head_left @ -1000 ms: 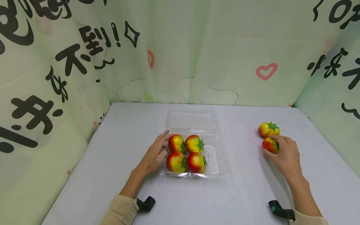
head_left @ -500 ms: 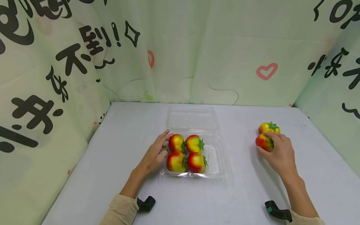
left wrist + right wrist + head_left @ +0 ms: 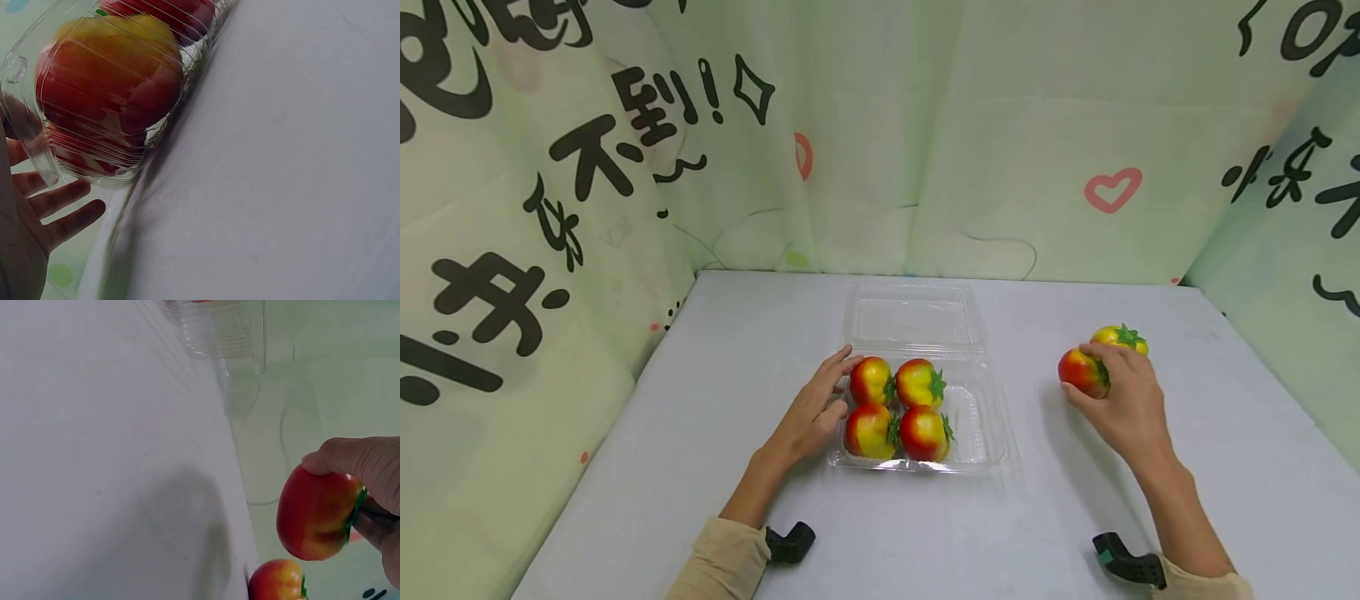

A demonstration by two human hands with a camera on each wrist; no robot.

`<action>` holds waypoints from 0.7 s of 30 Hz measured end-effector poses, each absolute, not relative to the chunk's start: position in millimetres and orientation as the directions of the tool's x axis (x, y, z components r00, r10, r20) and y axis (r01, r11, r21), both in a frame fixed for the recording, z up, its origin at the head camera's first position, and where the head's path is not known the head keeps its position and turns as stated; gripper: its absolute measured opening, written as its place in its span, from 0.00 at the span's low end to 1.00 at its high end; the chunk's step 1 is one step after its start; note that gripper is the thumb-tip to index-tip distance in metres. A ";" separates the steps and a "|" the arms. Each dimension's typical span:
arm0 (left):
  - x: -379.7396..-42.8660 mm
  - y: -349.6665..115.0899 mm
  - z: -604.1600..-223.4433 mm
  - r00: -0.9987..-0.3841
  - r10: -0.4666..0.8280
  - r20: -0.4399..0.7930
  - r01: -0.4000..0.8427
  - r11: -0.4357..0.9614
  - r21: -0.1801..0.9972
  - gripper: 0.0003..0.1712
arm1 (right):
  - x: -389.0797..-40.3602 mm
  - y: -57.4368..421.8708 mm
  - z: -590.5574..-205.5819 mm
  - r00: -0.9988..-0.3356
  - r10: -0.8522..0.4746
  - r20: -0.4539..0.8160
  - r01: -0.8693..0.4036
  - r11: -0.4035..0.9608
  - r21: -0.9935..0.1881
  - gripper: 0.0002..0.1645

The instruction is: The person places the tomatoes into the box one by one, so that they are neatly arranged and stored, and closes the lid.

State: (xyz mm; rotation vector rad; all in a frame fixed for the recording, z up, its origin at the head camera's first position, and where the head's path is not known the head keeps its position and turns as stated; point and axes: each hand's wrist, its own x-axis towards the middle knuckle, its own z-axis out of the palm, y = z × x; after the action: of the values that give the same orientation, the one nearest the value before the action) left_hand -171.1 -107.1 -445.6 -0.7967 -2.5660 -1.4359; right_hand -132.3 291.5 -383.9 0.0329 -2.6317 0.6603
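My right hand (image 3: 1116, 400) holds a red-and-yellow fruit with a green leafy top (image 3: 1084, 373) between thumb and fingers. In the right wrist view this held fruit (image 3: 319, 512) hangs clear of the white surface. Another such fruit (image 3: 1122, 337) lies just behind it, partly covered by the hand in the head view. My left hand (image 3: 811, 417) rests at the left side of a clear plastic clamshell box (image 3: 981, 417), fingers loosely extended along its wall. Inside the box's left part sit several like fruits (image 3: 870, 432), in two rows. The left wrist view shows a fruit (image 3: 112, 75) through the ribbed wall.
The box's clear lid (image 3: 913, 317) is folded back flat behind its base. A white table (image 3: 700, 400) carries everything. Pale green curtains (image 3: 880, 167) with black lettering and hearts enclose the back and sides.
My right hand has lifted the fruit and carried it left and slightly back, partly past the other loose fruit. My left hand and the box have stayed put.
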 end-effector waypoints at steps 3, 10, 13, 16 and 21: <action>-171.0 -106.9 -445.2 -0.858 0.394 0.329 0.486 0.419 0.767 0.39 | -133.7 287.0 -383.3 -0.906 0.065 0.419 -0.142 0.885 -0.444 0.34; -171.3 -106.9 -445.5 -0.859 0.395 0.325 0.484 0.421 0.767 0.39 | -135.6 276.5 -380.6 -0.898 0.036 0.438 -0.180 0.880 -0.440 0.35; -171.1 -107.0 -445.6 -0.860 0.395 0.324 0.482 0.418 0.770 0.39 | -135.6 271.5 -378.7 -0.894 0.021 0.447 -0.198 0.876 -0.439 0.35; -171.0 -107.1 -445.7 -0.859 0.394 0.327 0.483 0.413 0.772 0.39 | -135.3 266.0 -376.0 -0.887 0.003 0.462 -0.226 0.869 -0.439 0.35; -170.8 -106.9 -445.7 -0.859 0.394 0.327 0.483 0.413 0.772 0.39 | -135.3 257.2 -372.8 -0.868 -0.033 0.496 -0.282 0.854 -0.437 0.34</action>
State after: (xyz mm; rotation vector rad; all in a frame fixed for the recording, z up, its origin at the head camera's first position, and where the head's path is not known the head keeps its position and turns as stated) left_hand -170.8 -106.9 -445.7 -0.7975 -2.5602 -1.4486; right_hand -135.3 257.2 -372.8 0.2315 -2.5462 0.7011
